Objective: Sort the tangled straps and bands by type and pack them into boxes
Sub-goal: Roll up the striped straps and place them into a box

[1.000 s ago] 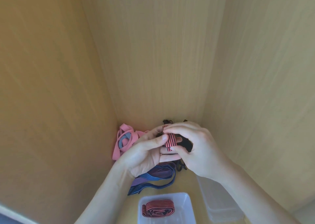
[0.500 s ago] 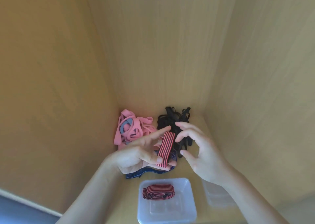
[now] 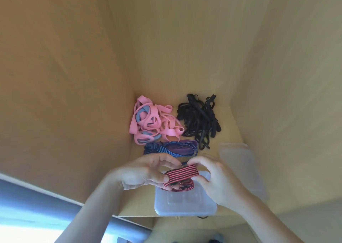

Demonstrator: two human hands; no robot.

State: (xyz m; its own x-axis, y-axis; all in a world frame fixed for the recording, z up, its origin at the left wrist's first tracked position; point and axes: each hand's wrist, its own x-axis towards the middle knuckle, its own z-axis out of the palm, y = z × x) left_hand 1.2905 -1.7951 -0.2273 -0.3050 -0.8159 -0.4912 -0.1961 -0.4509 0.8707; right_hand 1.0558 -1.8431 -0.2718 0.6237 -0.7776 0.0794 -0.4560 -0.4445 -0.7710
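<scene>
Both hands hold a folded red-and-black striped band [image 3: 182,173] just above a clear plastic box [image 3: 185,204]. My left hand [image 3: 146,172] pinches its left end and my right hand [image 3: 212,178] grips its right end. Another red-and-black striped band [image 3: 187,185] lies in the box, partly hidden under the held one. Behind the hands lie a blue striped band with purple bands [image 3: 172,148], a tangle of pink and grey-blue bands [image 3: 151,122] and a tangle of black straps [image 3: 199,120].
All of this sits on a wooden shelf floor enclosed by wooden walls on the left, back and right. A second clear box [image 3: 240,161] stands at the right by the wall. The shelf's front edge [image 3: 140,216] runs just below the near box.
Both hands have come down and toward me with the striped band, from in front of the piles to just over the clear box. The right hand has taken hold of the band's right end.
</scene>
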